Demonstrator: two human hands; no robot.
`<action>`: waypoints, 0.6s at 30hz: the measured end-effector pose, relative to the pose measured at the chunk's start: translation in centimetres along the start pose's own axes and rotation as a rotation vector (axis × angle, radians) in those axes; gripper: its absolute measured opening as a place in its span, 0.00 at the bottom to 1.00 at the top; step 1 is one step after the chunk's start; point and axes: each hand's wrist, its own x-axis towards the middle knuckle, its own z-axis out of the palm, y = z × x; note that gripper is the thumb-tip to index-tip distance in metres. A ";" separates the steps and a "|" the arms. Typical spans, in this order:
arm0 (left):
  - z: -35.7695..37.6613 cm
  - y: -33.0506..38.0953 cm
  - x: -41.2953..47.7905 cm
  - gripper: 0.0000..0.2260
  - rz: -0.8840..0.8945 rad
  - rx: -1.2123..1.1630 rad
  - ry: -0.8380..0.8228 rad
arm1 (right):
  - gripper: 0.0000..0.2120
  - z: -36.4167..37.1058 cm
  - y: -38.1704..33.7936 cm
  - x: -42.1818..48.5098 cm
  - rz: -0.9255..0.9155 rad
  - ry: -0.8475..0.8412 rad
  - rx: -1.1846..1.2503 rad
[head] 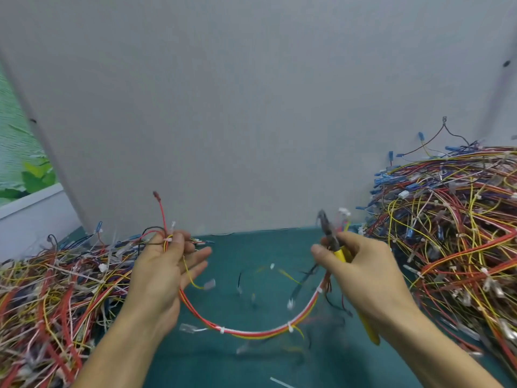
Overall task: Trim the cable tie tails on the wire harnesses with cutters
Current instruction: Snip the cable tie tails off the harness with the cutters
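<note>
- Head view: the left hand (165,264), in the lower left centre of the frame, pinches one end of a wire harness (251,333) between thumb and forefinger; its other fingers spread out straight.
- From that pinch the harness sags in a smooth U across the lower centre and climbs to the right hand (361,264); a red lead with a terminal sticks up above the left fingers.
- The right hand is curled around the cutters (331,240), whose dark, blurred metal head points up. Glossy yellow handles run through the palm and one pokes out below the wrist. I cannot tell whether this hand also holds the harness.
- The harness is a flat bundle of red, white and yellow insulated wires, bound by small white plastic cable ties (290,328).
- Below it lies a matte teal mat (251,253).
- Tangled heaps of similar wires sit at the left pile (50,289) and the taller right pile (453,219).
</note>
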 end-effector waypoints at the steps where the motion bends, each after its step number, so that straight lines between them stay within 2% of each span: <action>1: -0.5 -0.2 0.5 0.08 -0.036 0.067 0.034 | 0.07 -0.2 0.3 0.5 0.006 0.030 0.066; 3: -1.3 -0.5 1.1 0.08 -0.090 0.163 0.058 | 0.03 -0.8 1.0 1.4 0.012 0.098 0.195; 8: -1.9 -0.7 1.2 0.12 -0.105 0.293 -0.048 | 0.12 -2.2 2.0 2.5 -0.008 0.172 0.365; 11: -1.2 -1.0 0.6 0.12 -0.074 0.229 -0.134 | 0.21 -2.4 2.1 2.8 0.013 0.154 0.528; 15: -0.8 -0.9 0.6 0.10 -0.007 0.120 -0.139 | 0.11 -2.3 1.7 2.7 0.037 0.052 0.723; 18: -1.0 -0.7 0.9 0.09 0.011 0.036 -0.125 | 0.10 -2.4 1.6 2.7 0.109 0.035 0.803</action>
